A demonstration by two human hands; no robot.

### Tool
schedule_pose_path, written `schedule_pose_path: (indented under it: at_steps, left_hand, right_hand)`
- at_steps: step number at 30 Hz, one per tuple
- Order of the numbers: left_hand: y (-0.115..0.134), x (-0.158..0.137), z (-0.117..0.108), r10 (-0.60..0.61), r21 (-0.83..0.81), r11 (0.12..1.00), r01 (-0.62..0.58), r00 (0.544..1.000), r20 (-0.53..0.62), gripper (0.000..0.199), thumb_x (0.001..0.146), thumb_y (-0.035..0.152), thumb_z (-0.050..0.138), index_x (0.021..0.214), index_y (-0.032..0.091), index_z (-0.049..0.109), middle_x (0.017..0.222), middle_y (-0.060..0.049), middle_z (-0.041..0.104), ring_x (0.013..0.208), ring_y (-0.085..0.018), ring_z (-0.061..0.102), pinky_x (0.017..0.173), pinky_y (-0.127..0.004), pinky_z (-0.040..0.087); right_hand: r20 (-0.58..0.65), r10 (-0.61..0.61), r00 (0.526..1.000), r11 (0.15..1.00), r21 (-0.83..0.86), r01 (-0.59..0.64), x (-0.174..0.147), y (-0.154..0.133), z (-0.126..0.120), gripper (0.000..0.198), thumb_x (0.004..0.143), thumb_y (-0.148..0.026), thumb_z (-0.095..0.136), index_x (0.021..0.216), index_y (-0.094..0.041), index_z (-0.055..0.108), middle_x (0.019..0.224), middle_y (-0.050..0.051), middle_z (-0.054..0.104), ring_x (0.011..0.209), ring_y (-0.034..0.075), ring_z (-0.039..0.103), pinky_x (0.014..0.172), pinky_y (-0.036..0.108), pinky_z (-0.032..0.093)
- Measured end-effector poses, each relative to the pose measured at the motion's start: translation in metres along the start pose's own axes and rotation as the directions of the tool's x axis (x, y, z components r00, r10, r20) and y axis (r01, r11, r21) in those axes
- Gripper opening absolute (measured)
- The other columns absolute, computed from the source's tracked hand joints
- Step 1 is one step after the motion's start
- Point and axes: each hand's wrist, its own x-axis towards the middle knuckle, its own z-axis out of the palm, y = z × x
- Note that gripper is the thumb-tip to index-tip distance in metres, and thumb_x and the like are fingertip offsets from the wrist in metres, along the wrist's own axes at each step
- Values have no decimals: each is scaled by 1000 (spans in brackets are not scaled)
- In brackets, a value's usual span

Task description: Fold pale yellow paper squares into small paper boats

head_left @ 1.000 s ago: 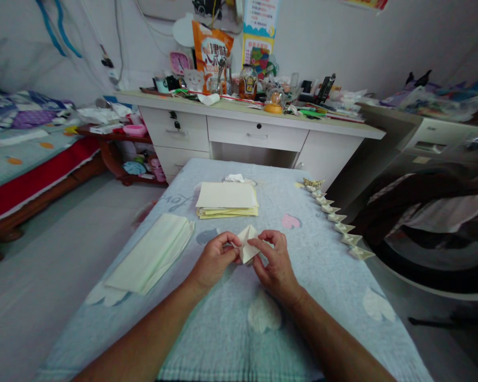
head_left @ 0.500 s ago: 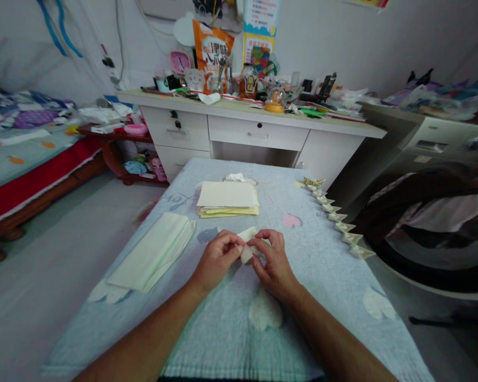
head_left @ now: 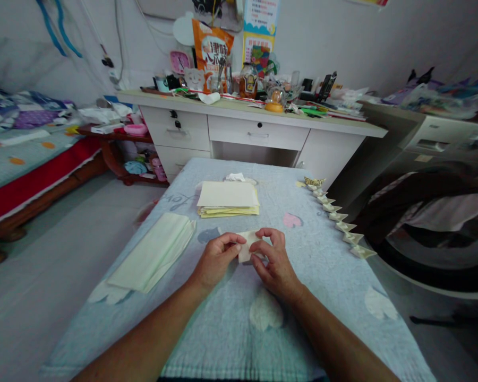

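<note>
One small folded paper [head_left: 245, 254] is between two hands, over the blue cloth [head_left: 207, 339]. The left hand [head_left: 217, 259] pinches its left edge, nearly closed; the right hand [head_left: 275, 261], half curled, grips its right side. There are one paper stack [head_left: 228, 195], one folded bundle [head_left: 153, 252], and several paper boats [head_left: 346, 227], too overlapped for exact counting.

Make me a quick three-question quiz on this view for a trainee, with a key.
1. True or false: the left hand and right hand both touch the small paper.
2. The row of folded pieces runs along which side of the cloth? A) left B) right
3. Fill in: the long folded sheets lie to the ____ of the left hand.

Key: 1 true; 2 B; 3 left.
</note>
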Motion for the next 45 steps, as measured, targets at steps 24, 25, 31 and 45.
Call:
schedule_pose_path:
  at_steps: [24, 25, 31, 45]
  left_hand:
    - [-7, 0, 0, -55, 16, 998, 54, 997, 52, 42, 73, 26, 70, 112, 14, 61, 78, -4, 70, 69, -16, 66, 64, -26, 48]
    - [-6, 0, 0, -61, 19, 998, 60, 997, 49, 43, 73, 26, 70, 113, 14, 61, 78, -4, 70, 68, -16, 65, 64, -26, 48]
    - [-5, -1, 0, -64, -20, 998, 65, 997, 53, 47, 70, 27, 73, 114, 14, 60, 77, -3, 70, 68, -15, 65, 64, -26, 48]
    - [1, -2, 5, -70, 8, 998, 70, 997, 14, 43, 70, 20, 68, 112, 15, 59, 74, -2, 70, 63, -14, 64, 61, -25, 48]
  right_hand:
    - [48, -111, 993, 994, -13, 112, 0, 3, 0, 22, 78, -6, 57, 89, -24, 59, 116, 5, 45, 113, 23, 43, 96, 45, 40]
    - [46, -113, 993, 994, -10, 113, 0, 3, 0, 21, 79, -6, 56, 89, -24, 59, 116, 5, 45, 113, 23, 43, 96, 45, 40]
    - [41, -104, 994, 995, 9, 104, 1, 2, -1, 24, 80, -7, 56, 94, -25, 60, 115, 6, 47, 113, 23, 44, 97, 45, 40]
    - [24, -115, 993, 993, -24, 115, 2, 4, 2, 22, 79, -5, 57, 88, -25, 62, 113, 5, 47, 110, 23, 44, 94, 44, 43]
